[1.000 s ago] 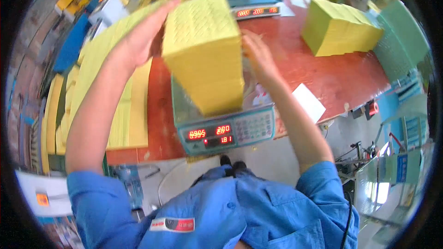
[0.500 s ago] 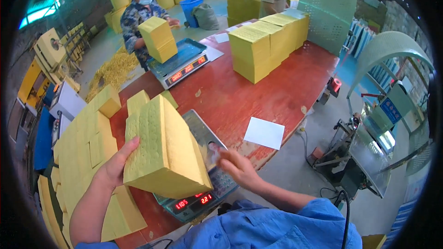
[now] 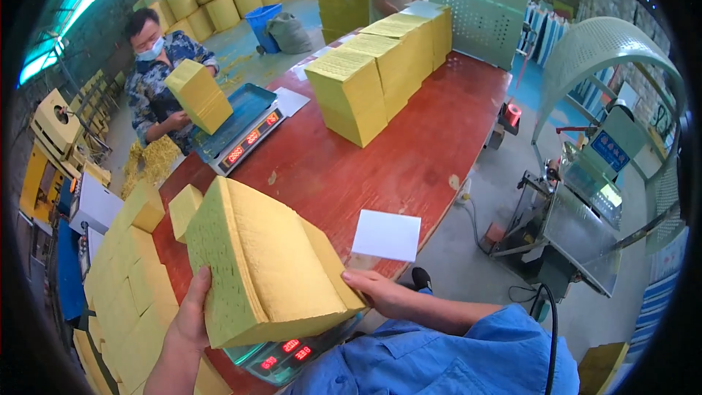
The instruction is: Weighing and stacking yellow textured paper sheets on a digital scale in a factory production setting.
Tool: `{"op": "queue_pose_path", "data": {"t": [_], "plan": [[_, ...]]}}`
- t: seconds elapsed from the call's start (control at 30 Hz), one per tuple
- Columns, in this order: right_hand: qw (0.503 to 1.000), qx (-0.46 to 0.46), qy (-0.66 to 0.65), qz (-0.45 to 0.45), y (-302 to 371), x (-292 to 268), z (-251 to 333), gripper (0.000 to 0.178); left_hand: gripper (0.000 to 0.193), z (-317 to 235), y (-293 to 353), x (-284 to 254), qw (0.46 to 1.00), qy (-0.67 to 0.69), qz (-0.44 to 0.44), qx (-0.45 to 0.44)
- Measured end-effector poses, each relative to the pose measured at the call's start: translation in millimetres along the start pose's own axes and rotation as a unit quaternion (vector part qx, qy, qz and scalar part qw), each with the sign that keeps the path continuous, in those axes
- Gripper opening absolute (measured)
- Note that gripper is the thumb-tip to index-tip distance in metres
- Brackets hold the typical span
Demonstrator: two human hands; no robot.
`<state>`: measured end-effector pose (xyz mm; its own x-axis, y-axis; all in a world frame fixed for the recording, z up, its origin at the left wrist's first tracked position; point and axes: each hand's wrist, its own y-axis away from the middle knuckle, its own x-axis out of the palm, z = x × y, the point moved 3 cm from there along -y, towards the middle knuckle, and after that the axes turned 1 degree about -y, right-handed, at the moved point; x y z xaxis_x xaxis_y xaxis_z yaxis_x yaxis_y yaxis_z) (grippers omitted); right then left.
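As we look down from the head camera, a thick yellow paper stack (image 3: 267, 260) sits low in the middle of the view, held between both hands above a weighing scale (image 3: 281, 357). Its broad face is tilted up and toward the person's right; its long axis runs from the lower edge near the body up and away toward the far left. The speckled side edge of the sheets faces the left. We cannot tell whether the stack's underside touches the scale pan.

Left hand (image 3: 191, 314): open, palm flat against the left side edge of the stack, fingers pointing up along it. Right hand (image 3: 376, 289): fingers extended and pressed against the stack's lower right corner, thumb side up. Neither hand pinches; both press inward on opposite sides.

The scale shows red digits on its front, just under the stack, and stands at the near edge of the red table (image 3: 395, 153). A white paper sheet (image 3: 386, 235) lies on the table just right of the stack, apart from it. More yellow stacks are piled along the left (image 3: 131, 278).

Further out, a row of yellow bundles (image 3: 376, 73) stands mid-table. Across the table a second person (image 3: 157, 77) holds a smaller yellow stack (image 3: 199, 95) over a second scale (image 3: 241, 128).
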<state>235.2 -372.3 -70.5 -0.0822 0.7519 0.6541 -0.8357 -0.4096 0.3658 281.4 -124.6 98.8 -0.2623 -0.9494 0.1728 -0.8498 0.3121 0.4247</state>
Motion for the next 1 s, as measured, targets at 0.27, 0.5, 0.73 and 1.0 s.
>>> {"op": "queue_pose_path", "data": {"t": [0.27, 0.5, 0.73, 1.0], "plan": [[0.991, -0.053, 0.112, 0.056, -67, -125, 143, 0.054, 0.067, -9, -115, 103, 0.994, 0.038, -0.096, 0.028], [0.989, 0.094, 0.099, 0.063, -220, -157, 196, 0.053, 0.063, -35, -254, 57, 0.989, 0.079, -0.124, 0.032], [0.996, -0.006, -0.014, -0.09, -239, -178, 198, 0.043, 0.075, -52, -350, 48, 0.995, 0.051, -0.071, -0.052], [0.984, -0.129, 0.046, -0.114, -187, -194, 181, 0.059, 0.084, -53, -389, 80, 0.997, -0.034, -0.028, -0.057]]}}
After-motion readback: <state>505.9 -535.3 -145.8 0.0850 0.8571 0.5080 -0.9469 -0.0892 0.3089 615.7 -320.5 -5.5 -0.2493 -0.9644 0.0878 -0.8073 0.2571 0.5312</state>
